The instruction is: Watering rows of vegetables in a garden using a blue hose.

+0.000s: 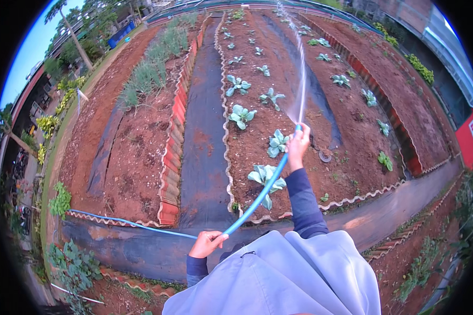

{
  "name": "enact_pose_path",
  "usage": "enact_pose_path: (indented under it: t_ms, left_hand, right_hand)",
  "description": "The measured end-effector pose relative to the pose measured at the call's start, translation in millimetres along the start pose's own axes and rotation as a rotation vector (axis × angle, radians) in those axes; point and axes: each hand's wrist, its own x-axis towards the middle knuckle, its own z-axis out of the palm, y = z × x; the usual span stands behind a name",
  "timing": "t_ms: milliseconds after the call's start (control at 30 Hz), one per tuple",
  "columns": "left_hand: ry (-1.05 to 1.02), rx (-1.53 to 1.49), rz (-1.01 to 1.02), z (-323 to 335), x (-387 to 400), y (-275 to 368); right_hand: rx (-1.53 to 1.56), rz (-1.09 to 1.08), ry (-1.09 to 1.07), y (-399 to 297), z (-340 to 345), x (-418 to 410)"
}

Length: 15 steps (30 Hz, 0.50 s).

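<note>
A blue garden hose (256, 202) runs through both of my hands. My right hand (298, 145) grips it close to its open end, and a jet of water (302, 78) sprays from there away over the bed. Lower and to the left, my left hand (208, 243) is closed around the same hose. From that hand the hose trails off left along the bed's edge. Beneath and beside the hose grow leafy cabbage-like plants, one (278, 143) beside my right hand and another (265, 178) partly behind the hose. More young plants stand in rows farther up the reddish soil.
Wavy roof tiles (173, 157) edge the beds. A dark ground sheet (203, 157) covers the path between two beds, and another strip crosses in front of me. Onion-like plants (149, 71) fill part of the left bed. A small ring-shaped object (324, 157) lies on the soil.
</note>
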Motion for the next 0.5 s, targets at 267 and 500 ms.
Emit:
enact_pose_path:
  t_ms: [267, 500]
  left_hand:
    - [-0.085, 0.062, -0.097, -19, 4, 0]
    - [-0.174, 0.052, -0.072, -27, 21, -12]
  right_hand:
    - [-0.03, 0.0, -0.051, 21, -2, -11]
    - [-0.146, 0.05, 0.288, 40, -68, -30]
